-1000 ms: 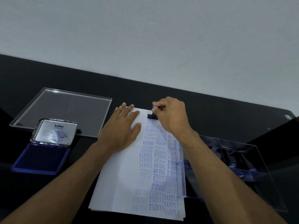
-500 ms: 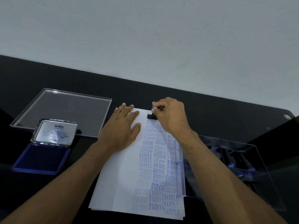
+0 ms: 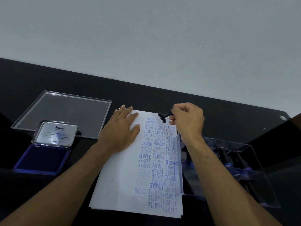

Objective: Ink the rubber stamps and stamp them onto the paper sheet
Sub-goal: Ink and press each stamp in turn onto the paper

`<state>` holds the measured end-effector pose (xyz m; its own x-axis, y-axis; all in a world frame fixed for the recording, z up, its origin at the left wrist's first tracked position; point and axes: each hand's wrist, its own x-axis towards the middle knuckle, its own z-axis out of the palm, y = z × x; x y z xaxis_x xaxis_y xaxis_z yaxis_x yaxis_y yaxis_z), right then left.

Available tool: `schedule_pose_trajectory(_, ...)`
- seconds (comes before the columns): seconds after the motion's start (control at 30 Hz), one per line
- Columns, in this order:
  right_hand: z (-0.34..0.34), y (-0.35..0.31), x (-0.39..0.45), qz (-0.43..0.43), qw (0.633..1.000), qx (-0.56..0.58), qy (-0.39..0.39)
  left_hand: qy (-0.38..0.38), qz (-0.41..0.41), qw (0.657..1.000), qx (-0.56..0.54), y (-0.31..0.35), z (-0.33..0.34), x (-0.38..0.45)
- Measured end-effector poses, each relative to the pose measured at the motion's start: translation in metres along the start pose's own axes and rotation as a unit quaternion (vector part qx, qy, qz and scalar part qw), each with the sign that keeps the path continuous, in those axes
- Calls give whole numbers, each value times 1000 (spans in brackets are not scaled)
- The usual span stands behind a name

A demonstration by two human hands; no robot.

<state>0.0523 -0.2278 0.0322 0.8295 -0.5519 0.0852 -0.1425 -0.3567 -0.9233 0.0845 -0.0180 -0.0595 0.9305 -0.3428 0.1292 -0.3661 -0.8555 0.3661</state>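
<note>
head view, nearest first: two bare forearms reach in from the bottom edge over a black glossy table (image 3: 219, 111). between them lies the paper sheet (image 3: 117, 185), a thin white stack with its right half crowded with blue prints reading sample, air mail, fragile, amended. it looks light and limp, likely to slide or curl unless pinned. to the right a clear plastic box (image 3: 254, 160) overlaps the paper's edge; more stamps seem to lie inside, though they are blurred. to the left sits the ink pad (image 3: 40, 158), a blue felt bed in a shallow case with a shiny metal lid hinged up behind it. farther on, the left hand (image 3: 121, 130) lies flat with straight fingers on the sheet's upper left, pressing it down. the right hand (image 3: 187, 120) pinches the rubber stamp (image 3: 163, 116) by its slim black handle, fingers curled round it; the stamp is tilted, its head lifted off the paper over the far right corner. it seems small, stiff and light, best taken by the handle, well away from the inked face, which would smear. behind the pad rests a flat clear acrylic tray (image 3: 104, 118), hard-edged and square. beyond is a plain pale wall (image 3: 146, 38).
</note>
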Motion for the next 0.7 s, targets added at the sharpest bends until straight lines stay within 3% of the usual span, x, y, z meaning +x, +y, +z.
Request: schedule_pose_trajectory(0.7, 0, 1, 1, 14, 1000, 11, 4, 2, -2, 1000, -4, 1, -1, 0)
